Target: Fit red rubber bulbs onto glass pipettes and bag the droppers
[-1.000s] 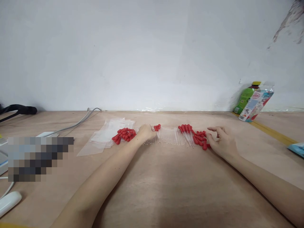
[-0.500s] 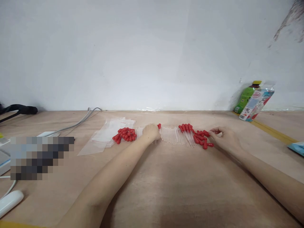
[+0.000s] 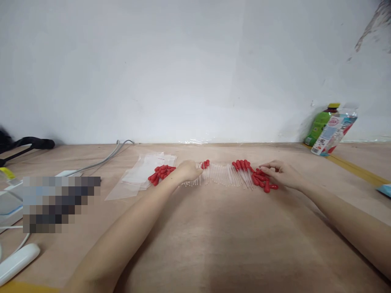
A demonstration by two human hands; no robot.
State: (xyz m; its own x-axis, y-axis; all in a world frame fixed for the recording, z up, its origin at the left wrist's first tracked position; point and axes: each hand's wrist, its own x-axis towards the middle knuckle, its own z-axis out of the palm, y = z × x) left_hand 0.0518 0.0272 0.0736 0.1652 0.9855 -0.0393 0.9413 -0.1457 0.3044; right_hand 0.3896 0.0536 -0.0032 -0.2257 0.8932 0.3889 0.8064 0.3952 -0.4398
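Note:
A row of thin clear tubes point(image 3: 224, 175) lies side by side on the wooden table. Some tubes carry red rubber bulbs point(image 3: 241, 165) on their far ends, forming droppers. At the left part of the row, my left hand point(image 3: 188, 171) is closed, its fingertips pinching a red bulb at a tube's far end. My right hand point(image 3: 281, 174) reaches to the loose pile of red bulbs point(image 3: 259, 179) on the right, thumb and fingers drawn together at its edge; what they pinch is hidden. Another pile of red bulbs point(image 3: 160, 173) sits left of the row, partly behind my left forearm.
Clear plastic bags point(image 3: 140, 171) lie flat at the left. A grey cable point(image 3: 104, 156) and a white object point(image 3: 20, 262) are farther left, near a pixelated area. A green bottle point(image 3: 319, 126) and a carton point(image 3: 332, 136) lean by the wall at the back right.
My left hand has shifted slightly left and turned, and another red bulb now shows beside its fingers. My right hand has moved a little left over the loose bulbs. The view has shifted slightly.

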